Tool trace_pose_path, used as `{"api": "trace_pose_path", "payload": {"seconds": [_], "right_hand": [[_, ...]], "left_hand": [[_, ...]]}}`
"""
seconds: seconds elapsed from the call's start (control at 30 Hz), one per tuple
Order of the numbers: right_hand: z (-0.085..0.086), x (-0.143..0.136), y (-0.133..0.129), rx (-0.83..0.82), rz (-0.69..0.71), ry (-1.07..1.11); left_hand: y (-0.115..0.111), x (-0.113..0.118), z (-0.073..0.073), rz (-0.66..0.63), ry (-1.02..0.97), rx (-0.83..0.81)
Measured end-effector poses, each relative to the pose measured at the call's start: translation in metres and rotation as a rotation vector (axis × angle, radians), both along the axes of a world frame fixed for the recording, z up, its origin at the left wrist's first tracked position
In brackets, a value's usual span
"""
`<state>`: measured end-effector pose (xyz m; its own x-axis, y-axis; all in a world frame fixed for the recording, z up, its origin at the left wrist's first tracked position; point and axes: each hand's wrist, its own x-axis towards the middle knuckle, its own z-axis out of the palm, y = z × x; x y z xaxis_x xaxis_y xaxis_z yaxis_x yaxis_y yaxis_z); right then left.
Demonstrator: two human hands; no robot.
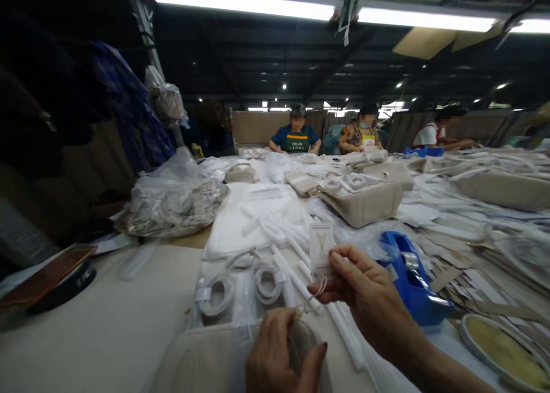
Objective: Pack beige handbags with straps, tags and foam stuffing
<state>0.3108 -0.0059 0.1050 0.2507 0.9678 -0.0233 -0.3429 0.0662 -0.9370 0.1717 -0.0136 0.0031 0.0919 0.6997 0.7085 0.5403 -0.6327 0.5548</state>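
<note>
In my right hand a white hang tag with a printed figure is pinched upright between thumb and fingers. A thin looped string runs from the tag down towards my left fingertips. My left hand is curled over the top edge of a beige bag, its thumb on the near right side; its grip is partly hidden. Just beyond the bag's edge, two rolled pale straps lie under clear plastic.
A blue tape dispenser and a round tin are at right. White plastic tubes lie beside the bag. Farther off are another beige bag and a stuffed clear plastic sack. Several people sit across the table.
</note>
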Motion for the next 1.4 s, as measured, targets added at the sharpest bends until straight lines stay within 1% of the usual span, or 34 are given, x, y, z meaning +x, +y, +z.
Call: {"api": "trace_pose_path", "payload": {"seconds": [0.07, 0.13, 0.2, 0.27, 0.33, 0.43, 0.53, 0.6, 0.63, 0.73, 0.8, 0.93, 1.0, 1.07, 1.13, 1.27, 1.33, 1.4], "right_hand": [[-0.004, -0.017, -0.004, -0.022, 0.062, 0.045], [-0.008, -0.028, -0.007, -0.038, 0.098, 0.079], [-0.009, -0.034, -0.008, -0.045, 0.119, 0.109], [-0.008, -0.036, -0.008, -0.053, 0.115, 0.142], [-0.006, -0.036, -0.007, -0.060, 0.086, 0.176], [-0.005, -0.034, -0.006, -0.059, 0.026, 0.205], [-0.008, -0.032, -0.007, -0.063, -0.002, 0.228], [-0.010, -0.031, -0.010, -0.052, -0.008, 0.236], [-0.011, -0.030, -0.011, -0.038, -0.004, 0.234], [-0.014, -0.028, -0.015, 0.033, 0.042, 0.209], [-0.015, -0.026, -0.017, 0.078, 0.081, 0.194], [-0.018, -0.021, -0.021, 0.126, 0.114, 0.195], [-0.019, -0.019, -0.022, 0.131, 0.108, 0.209], [-0.022, -0.016, -0.024, 0.127, 0.096, 0.224], [-0.027, -0.012, -0.027, 0.134, 0.084, 0.218], [-0.046, -0.004, -0.033, 0.180, 0.064, 0.152], [-0.057, -0.001, -0.036, 0.200, 0.052, 0.144], [-0.063, -0.001, -0.038, 0.210, 0.046, 0.149]], "left_hand": [[0.004, 0.002, 0.000, 0.061, 0.007, 0.039], [0.007, 0.000, 0.001, 0.065, 0.007, 0.088], [0.007, -0.005, 0.002, 0.027, -0.022, 0.115], [0.006, -0.010, 0.003, -0.039, -0.080, 0.081], [0.004, -0.014, 0.005, -0.119, -0.148, -0.015], [0.000, -0.019, 0.011, -0.204, -0.267, -0.283], [-0.003, -0.023, 0.017, -0.220, -0.399, -0.597], [-0.004, -0.024, 0.020, -0.198, -0.410, -0.694], [-0.004, -0.024, 0.021, -0.182, -0.384, -0.700], [-0.005, -0.025, 0.023, -0.158, -0.286, -0.646], [-0.006, -0.024, 0.024, -0.187, -0.273, -0.637], [-0.007, -0.024, 0.029, -0.295, -0.302, -0.697], [-0.006, -0.025, 0.033, -0.300, -0.287, -0.722], [-0.005, -0.027, 0.037, -0.288, -0.224, -0.729], [-0.004, -0.032, 0.041, -0.300, -0.136, -0.668], [0.002, -0.043, 0.047, -0.353, 0.031, -0.437], [0.007, -0.048, 0.050, -0.332, 0.097, -0.350], [0.013, -0.052, 0.054, -0.292, 0.159, -0.275]]}}
